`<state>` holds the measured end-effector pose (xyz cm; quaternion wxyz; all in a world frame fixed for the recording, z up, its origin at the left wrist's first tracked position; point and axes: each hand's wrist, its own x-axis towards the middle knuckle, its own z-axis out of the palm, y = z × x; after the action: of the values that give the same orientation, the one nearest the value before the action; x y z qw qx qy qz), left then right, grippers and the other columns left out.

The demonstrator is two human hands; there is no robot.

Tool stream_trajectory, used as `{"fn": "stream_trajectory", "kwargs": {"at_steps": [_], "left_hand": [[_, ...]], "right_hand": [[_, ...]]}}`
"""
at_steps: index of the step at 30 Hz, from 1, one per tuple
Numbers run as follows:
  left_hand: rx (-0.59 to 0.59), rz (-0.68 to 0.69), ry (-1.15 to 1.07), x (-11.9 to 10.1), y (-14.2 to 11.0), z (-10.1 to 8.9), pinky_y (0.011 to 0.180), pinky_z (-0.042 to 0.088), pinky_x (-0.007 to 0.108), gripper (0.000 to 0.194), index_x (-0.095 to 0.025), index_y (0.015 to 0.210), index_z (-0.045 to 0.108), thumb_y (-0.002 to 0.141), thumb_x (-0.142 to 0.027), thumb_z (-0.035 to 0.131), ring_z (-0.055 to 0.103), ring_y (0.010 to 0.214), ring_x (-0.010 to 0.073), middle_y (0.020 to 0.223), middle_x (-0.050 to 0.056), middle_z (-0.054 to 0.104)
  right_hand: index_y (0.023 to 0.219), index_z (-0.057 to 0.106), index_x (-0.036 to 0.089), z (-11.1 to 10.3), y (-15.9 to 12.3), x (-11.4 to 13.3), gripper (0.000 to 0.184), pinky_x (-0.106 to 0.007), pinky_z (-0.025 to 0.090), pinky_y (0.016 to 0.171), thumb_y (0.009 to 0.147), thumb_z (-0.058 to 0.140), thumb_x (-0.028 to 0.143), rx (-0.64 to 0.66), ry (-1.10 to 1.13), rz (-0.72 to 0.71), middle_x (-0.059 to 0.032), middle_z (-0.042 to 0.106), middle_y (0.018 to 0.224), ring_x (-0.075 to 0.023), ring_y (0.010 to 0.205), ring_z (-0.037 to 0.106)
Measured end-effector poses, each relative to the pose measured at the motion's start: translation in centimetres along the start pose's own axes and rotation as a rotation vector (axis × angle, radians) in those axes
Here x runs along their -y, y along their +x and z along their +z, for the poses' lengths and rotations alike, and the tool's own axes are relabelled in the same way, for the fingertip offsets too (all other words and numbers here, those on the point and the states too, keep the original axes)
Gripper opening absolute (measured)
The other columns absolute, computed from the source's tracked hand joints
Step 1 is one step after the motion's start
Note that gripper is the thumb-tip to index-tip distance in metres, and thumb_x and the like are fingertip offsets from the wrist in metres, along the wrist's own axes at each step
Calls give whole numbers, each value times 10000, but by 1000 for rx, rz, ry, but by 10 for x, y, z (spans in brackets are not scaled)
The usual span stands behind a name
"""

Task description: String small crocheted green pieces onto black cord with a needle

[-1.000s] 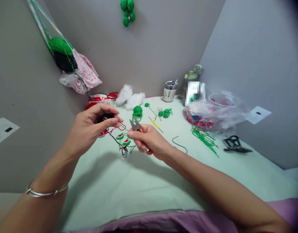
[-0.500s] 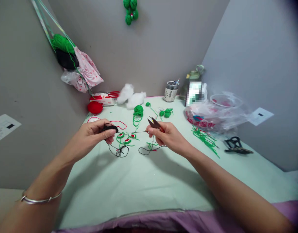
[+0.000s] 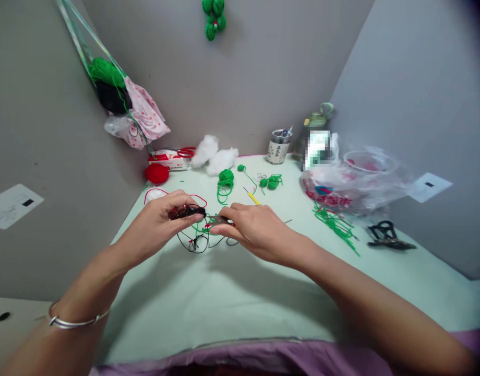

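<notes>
Grey walls [image 3: 263, 78] stand around a table spread with pale green cloth [image 3: 208, 308]. On the left hangs a pink dotted bag [image 3: 148, 112]. Next, the left hand [image 3: 164, 216] pinches a black yarn piece [image 3: 195, 211] above the cloth; scissors [image 3: 214, 221], gripped by the right hand [image 3: 259, 230], point at its right edge. Farther right come a pen tin [image 3: 279, 150], a clear plastic bag [image 3: 349, 189] and a black clip [image 3: 391, 242].

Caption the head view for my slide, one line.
Left hand holding a black yarn piece, right hand holding scissors beside it, over a pale green tabletop.
</notes>
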<state>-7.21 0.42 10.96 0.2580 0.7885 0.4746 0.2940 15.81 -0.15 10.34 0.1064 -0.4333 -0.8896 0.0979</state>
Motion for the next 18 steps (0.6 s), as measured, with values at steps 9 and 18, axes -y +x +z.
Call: {"fn": "stream_trajectory", "kwargs": {"at_steps": [9, 18], "left_hand": [[-17, 45, 25, -7, 0, 3, 583, 408, 253, 159, -248, 865, 726, 881, -388, 652, 517, 684, 158, 810, 15, 628], [-62, 61, 25, -9, -4, -11, 574, 403, 261, 147, -263, 830, 737, 850, -397, 681, 529, 680, 146, 790, -1, 634]], "right_hand": [[923, 703, 224, -1, 8, 4, 351, -277, 217, 584, 973, 519, 519, -58, 144, 45, -11, 691, 725, -133, 595, 509], [832, 731, 249, 3, 4, -5, 311, -264, 240, 586, 966, 545, 458, -11, 266, 32, 30, 636, 642, -104, 555, 429]]}}
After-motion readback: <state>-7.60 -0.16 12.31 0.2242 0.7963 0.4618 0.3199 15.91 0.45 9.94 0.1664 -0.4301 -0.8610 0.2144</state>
